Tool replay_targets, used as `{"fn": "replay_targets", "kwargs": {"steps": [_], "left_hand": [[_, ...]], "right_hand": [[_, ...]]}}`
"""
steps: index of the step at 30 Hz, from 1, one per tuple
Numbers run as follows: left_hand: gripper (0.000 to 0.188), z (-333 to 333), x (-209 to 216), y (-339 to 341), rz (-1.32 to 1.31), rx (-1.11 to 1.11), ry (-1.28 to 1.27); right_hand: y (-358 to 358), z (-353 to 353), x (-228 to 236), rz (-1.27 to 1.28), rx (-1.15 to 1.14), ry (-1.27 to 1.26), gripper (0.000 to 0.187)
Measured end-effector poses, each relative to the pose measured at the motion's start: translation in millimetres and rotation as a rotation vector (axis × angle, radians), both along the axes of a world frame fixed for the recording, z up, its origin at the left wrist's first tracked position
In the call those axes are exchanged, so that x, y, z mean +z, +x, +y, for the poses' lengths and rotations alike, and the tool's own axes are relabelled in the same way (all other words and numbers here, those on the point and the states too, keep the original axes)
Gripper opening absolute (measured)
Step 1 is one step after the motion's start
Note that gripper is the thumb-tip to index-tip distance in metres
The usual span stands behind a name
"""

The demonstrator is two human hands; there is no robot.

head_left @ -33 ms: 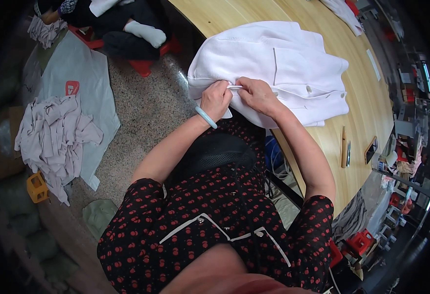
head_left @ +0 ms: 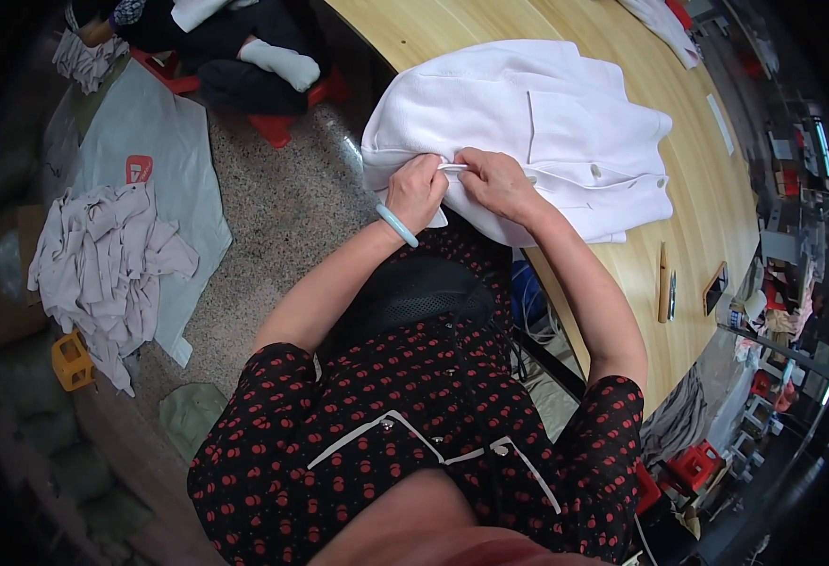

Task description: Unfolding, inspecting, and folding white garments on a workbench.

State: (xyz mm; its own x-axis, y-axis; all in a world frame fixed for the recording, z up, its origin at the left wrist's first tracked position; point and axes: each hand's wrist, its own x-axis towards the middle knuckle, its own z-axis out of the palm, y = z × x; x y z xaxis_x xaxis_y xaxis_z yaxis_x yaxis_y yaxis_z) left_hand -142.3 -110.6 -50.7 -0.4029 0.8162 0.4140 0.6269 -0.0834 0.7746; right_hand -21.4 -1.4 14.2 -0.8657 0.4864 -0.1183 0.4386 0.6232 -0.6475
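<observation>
A pale pinkish-white buttoned garment with a pocket lies on the wooden table, its near end hanging over the table's edge toward me. My left hand, a pale bangle on its wrist, is closed on the garment's edge. Close beside it, my right hand pinches the same edge, and a short stretch of folded cloth shows between the two. My fingertips are partly hidden in the fabric. Several buttons run along the front opening to the right of my hands.
On the wooden table to the right lie a thin wooden stick, a pen-like tool and a phone. Crumpled pale cloth lies on a sheet on the floor at left, near a yellow stool. Another person sits at upper left.
</observation>
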Motion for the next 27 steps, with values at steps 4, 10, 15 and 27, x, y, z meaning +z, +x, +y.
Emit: {"fn": "replay_targets", "kwargs": {"steps": [4,10,15,27], "left_hand": [[0.008,3.7,1.8,-0.6,0.009,-0.028,0.009],[0.011,-0.8,6.1,-8.2,-0.166,-0.094,-0.118],[0.011,2.6,4.8,-9.4,-0.22,-0.105,-0.113],[0.013,5.9,4.8,-17.1,-0.295,-0.239,-0.224]], "right_hand": [[3.0,2.4,-3.2,0.033,-0.012,0.026,0.017],[2.8,6.7,-6.5,0.0,0.043,0.003,0.018],[5.2,2.4,-8.1,0.122,0.096,0.06,0.016],[6.3,10.4,-16.8,0.171,0.099,0.098,0.009]]}}
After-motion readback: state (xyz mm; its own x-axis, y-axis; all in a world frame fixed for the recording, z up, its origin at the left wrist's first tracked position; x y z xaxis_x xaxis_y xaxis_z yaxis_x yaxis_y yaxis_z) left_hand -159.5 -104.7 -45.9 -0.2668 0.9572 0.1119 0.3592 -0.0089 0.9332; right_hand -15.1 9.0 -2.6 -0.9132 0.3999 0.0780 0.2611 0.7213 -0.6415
